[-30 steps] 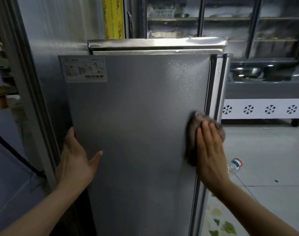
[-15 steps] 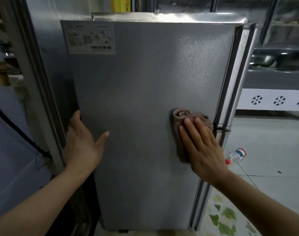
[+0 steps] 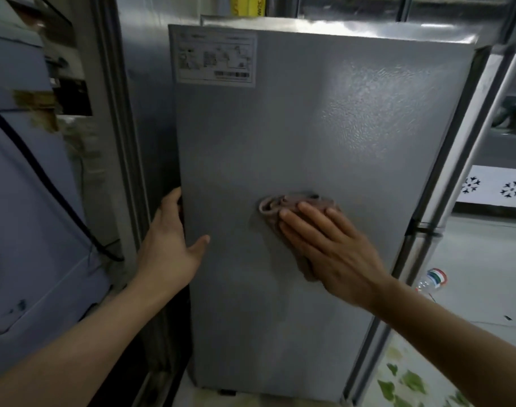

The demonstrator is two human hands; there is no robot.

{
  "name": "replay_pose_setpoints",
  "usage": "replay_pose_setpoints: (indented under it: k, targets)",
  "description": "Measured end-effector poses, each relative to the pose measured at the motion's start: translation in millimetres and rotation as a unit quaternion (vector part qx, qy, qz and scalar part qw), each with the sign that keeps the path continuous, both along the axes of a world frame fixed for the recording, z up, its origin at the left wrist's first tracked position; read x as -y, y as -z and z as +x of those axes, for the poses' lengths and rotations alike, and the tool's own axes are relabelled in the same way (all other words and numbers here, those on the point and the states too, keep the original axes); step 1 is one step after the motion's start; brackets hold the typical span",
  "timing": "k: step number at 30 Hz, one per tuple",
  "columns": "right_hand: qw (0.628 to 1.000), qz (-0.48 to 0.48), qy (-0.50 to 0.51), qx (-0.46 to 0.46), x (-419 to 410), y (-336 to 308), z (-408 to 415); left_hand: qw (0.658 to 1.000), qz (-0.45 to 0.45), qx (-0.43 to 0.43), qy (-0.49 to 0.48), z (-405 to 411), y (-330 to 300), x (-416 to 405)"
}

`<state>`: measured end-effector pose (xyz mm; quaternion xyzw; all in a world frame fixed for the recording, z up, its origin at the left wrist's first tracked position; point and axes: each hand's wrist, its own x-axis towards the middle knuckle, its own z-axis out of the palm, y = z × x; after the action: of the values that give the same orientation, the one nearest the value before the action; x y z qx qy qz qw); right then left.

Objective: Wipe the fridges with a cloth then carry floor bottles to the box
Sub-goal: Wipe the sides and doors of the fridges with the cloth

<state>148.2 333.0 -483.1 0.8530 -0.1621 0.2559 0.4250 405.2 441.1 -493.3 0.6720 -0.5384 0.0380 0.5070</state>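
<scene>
We press flat right hand on crumpled brown cloth, fingers straight, against grey textured metal fridge side. Left hand open, bracing panel edge. We'd keep even pressure, overlapping strokes.

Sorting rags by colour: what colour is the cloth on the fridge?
Dull pinkish brown cloth, per the head view.
</scene>
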Motion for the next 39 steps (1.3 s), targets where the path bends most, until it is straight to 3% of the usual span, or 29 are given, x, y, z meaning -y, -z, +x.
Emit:
replay_pose_setpoints:
  k: [3, 6, 8, 11, 14, 16, 20, 22, 25, 27, 29, 34, 37, 39]
  targets:
    - [0.993, -0.011, -0.009, 0.116, 3, -41, 28, 1.000, -0.010, 0.001, 0.018, 4, -1, -2]
    - [0.974, 0.020, 0.009, 0.226, -5, -38, 57, 0.999, 0.009, -0.001, 0.040, 12, -1, -7]
    - [0.980, 0.034, -0.002, 0.194, -12, -11, 64, 0.997, 0.029, 0.003, 0.067, 18, -1, -14]
    - [0.999, 0.024, -0.020, 0.023, -18, 21, 57, 0.994, 0.052, 0.015, 0.099, 25, 0, -21]
    - [0.998, 0.006, -0.033, -0.055, -17, 8, 52, 0.991, 0.082, 0.003, 0.110, 31, 1, -23]
    - [0.999, -0.004, -0.050, -0.005, -15, -18, 63, 0.989, 0.091, -0.002, 0.117, 34, 3, -23]
    - [0.983, 0.003, -0.045, 0.176, -14, -49, 101, 0.984, 0.097, -0.041, 0.141, 39, 7, -21]
    - [0.987, 0.021, -0.051, 0.151, -17, -28, 109, 0.979, 0.102, -0.083, 0.154, 41, 9, -22]
    - [0.997, 0.020, -0.067, -0.018, -26, 9, 103, 0.975, 0.103, -0.118, 0.160, 45, 12, -26]
    - [0.995, 0.005, -0.061, -0.083, -30, 8, 99, 0.979, 0.103, -0.099, 0.142, 49, 14, -29]
    - [0.995, -0.004, -0.064, -0.079, -30, -12, 104, 0.984, 0.102, -0.076, 0.125, 53, 15, -31]
    - [0.991, -0.025, -0.072, 0.114, -28, -65, 143, 0.989, 0.096, -0.065, 0.096, 58, 25, -33]
    - [0.993, -0.010, -0.075, 0.091, -27, -35, 149, 0.993, 0.073, -0.068, 0.067, 60, 38, -36]
    - [0.997, 0.003, -0.073, 0.004, -27, 3, 143, 0.994, 0.065, -0.073, 0.051, 62, 47, -39]
